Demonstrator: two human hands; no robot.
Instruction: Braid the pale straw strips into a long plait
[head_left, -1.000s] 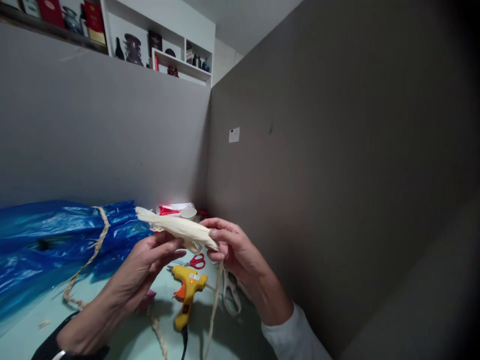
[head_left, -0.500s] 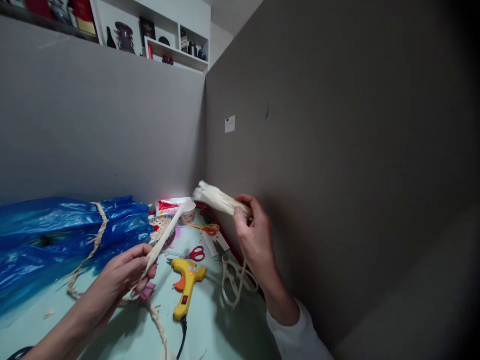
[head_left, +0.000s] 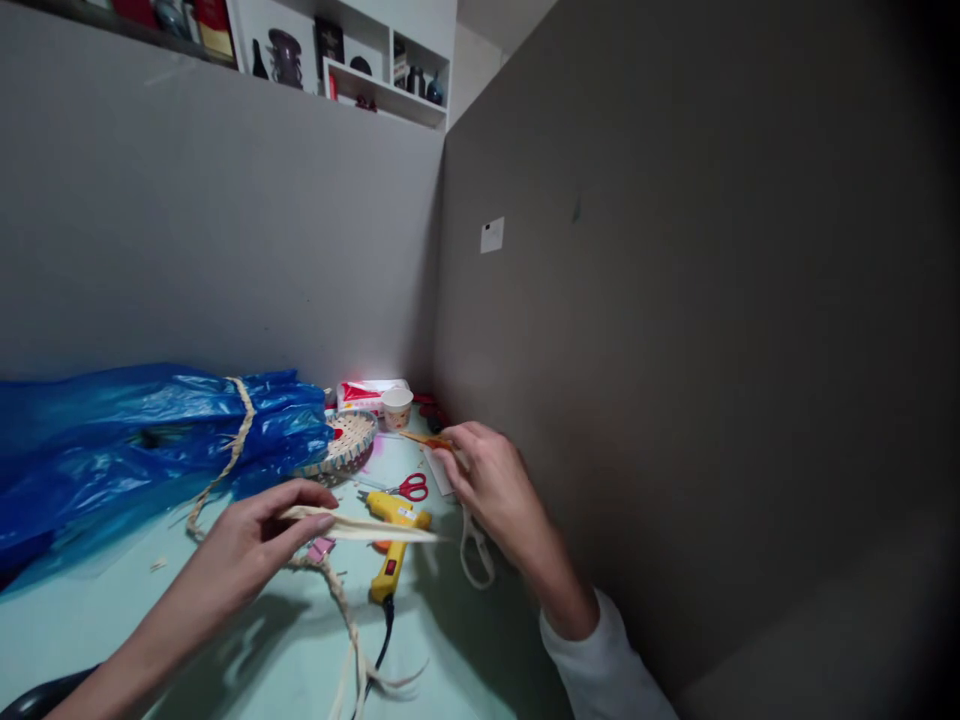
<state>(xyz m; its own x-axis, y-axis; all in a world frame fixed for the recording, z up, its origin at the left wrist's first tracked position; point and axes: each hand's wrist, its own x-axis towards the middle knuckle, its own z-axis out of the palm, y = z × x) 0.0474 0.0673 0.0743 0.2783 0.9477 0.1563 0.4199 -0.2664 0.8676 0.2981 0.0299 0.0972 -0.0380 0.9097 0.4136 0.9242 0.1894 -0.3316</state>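
My left hand [head_left: 262, 540] pinches a pale, flat fibre strip [head_left: 375, 531], whose free end points right across the yellow glue gun [head_left: 390, 575]. Over the right side of the table, my right hand [head_left: 491, 480] has its fingers bent at the orange-handled scissors [head_left: 426, 439]; whether it grips them is unclear. The pale bundle is not visible there. Below the right hand shows a white scissors handle [head_left: 475, 560]. Red scissors [head_left: 413, 487] lie behind the glue gun. A braided cord [head_left: 339, 595] with a pink clip [head_left: 321, 549] runs below the strip.
Blue plastic [head_left: 157, 430] tied with braid covers the table's left back. A woven basket [head_left: 349, 446], a paper cup [head_left: 397, 408] and a red-and-white packet [head_left: 360, 395] stand near the corner. The grey partition [head_left: 675, 350] rises close beside my right arm.
The strip in my left hand has swung from upright to nearly level. My right hand has lowered to the orange scissors, and the pale bundle it held is out of sight. The view has shifted slightly.
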